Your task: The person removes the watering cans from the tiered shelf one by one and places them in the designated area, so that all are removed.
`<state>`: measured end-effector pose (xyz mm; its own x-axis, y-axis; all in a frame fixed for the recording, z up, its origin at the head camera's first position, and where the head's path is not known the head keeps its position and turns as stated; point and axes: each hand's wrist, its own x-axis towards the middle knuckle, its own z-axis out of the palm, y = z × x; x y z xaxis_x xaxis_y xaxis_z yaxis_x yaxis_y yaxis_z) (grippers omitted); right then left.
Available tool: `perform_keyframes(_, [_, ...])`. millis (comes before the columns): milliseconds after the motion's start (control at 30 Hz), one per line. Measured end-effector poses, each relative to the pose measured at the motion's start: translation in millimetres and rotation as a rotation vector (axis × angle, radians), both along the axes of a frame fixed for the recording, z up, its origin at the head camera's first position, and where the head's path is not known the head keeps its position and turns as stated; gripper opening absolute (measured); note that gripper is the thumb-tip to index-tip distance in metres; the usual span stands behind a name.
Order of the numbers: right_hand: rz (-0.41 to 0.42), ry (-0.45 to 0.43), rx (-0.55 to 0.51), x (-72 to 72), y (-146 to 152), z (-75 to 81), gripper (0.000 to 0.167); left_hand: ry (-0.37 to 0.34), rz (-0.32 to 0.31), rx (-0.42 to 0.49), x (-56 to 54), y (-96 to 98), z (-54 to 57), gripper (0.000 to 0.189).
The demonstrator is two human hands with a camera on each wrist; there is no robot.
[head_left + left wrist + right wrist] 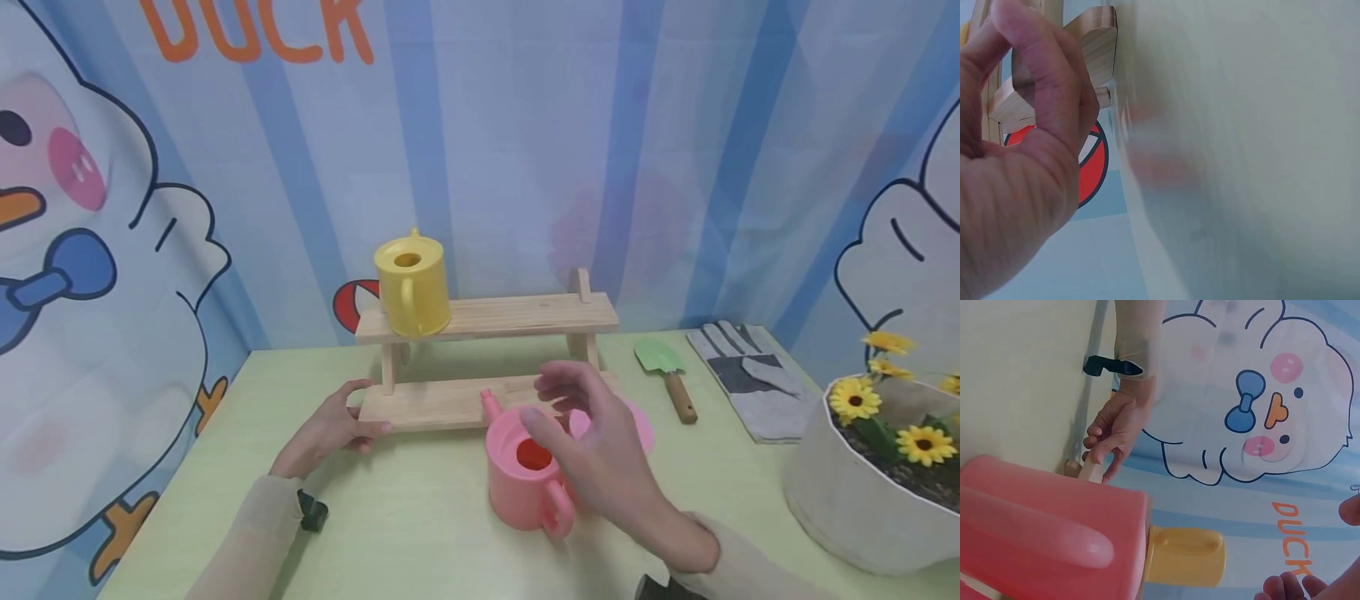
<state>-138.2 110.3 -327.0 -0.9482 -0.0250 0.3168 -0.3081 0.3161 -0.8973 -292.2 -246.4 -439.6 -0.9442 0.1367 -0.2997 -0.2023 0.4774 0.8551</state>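
My left hand (341, 423) grips the left end of the lower board of a two-step wooden stand (442, 403). In the left wrist view its thumb and fingers bend round the board's end. A pink watering can (517, 492) stands upright in front of the stand, its spout pointing back and its handle toward me. Beside and above the can's right side is my right hand (600, 442), fingers loosely curved and holding nothing. A pink rounded thing (642, 429) shows behind this hand, mostly hidden. On the stand's upper board sits a yellow watering can (416, 292).
To the right of the stand lies a small trowel (671, 379) with a green blade. Grey and white gloves (753, 383) are at the back right. A white fabric planter (855, 492) with yellow flowers occupies the right side. A printed curtain (510, 150) hangs behind the table.
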Motion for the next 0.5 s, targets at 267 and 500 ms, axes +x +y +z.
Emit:
perform_keyframes(267, [0.045,-0.069,-0.014,-25.7,-13.7,13.6,0.045,0.000,-0.005,0.000,-0.4,-0.4,-1.2,0.102])
perform_keyframes(500, [0.097,-0.084,-0.001,-45.6,-32.2,25.7,0.045,0.004,-0.003,0.015,-0.4,-0.8,-1.5,0.102])
